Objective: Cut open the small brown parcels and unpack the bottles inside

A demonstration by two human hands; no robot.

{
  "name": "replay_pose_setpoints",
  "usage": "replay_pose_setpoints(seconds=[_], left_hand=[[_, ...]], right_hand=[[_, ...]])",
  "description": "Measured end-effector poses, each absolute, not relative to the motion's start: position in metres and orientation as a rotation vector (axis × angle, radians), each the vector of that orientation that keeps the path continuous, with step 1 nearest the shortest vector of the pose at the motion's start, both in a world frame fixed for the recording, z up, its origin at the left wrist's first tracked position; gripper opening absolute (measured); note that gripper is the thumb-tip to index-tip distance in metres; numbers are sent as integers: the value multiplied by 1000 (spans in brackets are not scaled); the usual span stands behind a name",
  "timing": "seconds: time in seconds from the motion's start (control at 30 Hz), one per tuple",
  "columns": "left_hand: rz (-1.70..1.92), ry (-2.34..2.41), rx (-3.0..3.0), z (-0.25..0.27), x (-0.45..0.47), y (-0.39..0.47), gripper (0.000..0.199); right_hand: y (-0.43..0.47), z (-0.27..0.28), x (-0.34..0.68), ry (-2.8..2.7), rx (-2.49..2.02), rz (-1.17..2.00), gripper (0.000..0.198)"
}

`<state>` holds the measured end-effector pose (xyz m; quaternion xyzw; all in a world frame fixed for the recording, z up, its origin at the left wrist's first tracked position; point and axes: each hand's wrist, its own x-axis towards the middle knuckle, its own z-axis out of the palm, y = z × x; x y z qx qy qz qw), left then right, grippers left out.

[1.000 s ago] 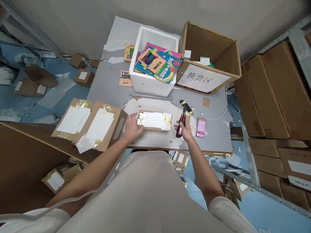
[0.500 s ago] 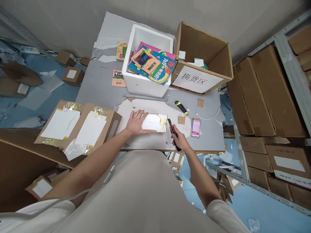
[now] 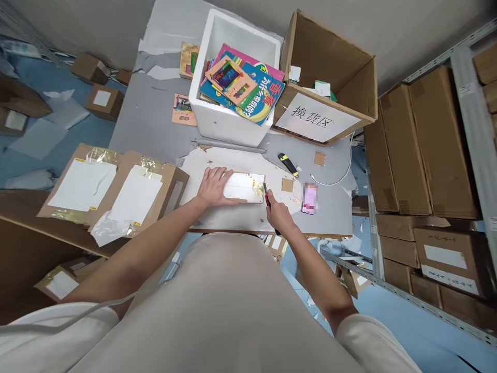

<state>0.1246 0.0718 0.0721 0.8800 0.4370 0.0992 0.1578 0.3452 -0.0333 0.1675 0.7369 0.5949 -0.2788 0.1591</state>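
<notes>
A small carton point(image 3: 244, 187) with a white label and shiny tape at its right end lies on the white work surface in front of me. My left hand point(image 3: 213, 187) rests over the carton's left end, fingers stretched out and thumb along the near side. At the opposite end, my right hand point(image 3: 278, 211) is closed around a red and black utility knife point(image 3: 267, 198). The blade tip is at the taped right edge; I cannot tell whether it has cut in. Farther right lie a yellow and black cutter point(image 3: 288, 165) and a phone point(image 3: 309, 198) with a blurred screen.
A white foam box point(image 3: 229, 124) of books and an open cardboard box point(image 3: 330, 57) with a handwritten sign stand at the back. Two labelled cartons point(image 3: 83, 184) sit at the left. Shelving point(image 3: 464, 103) with boxes rises on the right. A white cable point(image 3: 334, 187) curves across the table.
My right hand has brought the knife left, from beside the carton to its right edge. My left hand stays on the carton. The whole view has shifted slightly.
</notes>
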Motion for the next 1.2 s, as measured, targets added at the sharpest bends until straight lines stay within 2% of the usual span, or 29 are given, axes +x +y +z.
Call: replay_pose_setpoints(seconds=[0.4, 0.67, 0.87, 0.97, 1.1, 1.2], left_hand=[[324, 1239, 2456, 69, 124, 72, 115], [287, 1240, 2470, 69, 123, 70, 114], [246, 1204, 2510, 71, 120, 72, 118], [269, 1157, 2559, 74, 118, 64, 105], [274, 1089, 2590, 74, 116, 31, 68], [260, 1113, 2587, 70, 114, 3, 61]], right_hand=[[-44, 177, 334, 1660, 2096, -751, 62], [-74, 184, 341, 1631, 2134, -857, 63], [-106, 140, 369, 1529, 2498, -719, 67], [-100, 98, 383, 1384, 2540, -666, 66], [-83, 49, 390, 1394, 2446, -564, 59], [-84, 30, 390, 1500, 2419, -498, 56]])
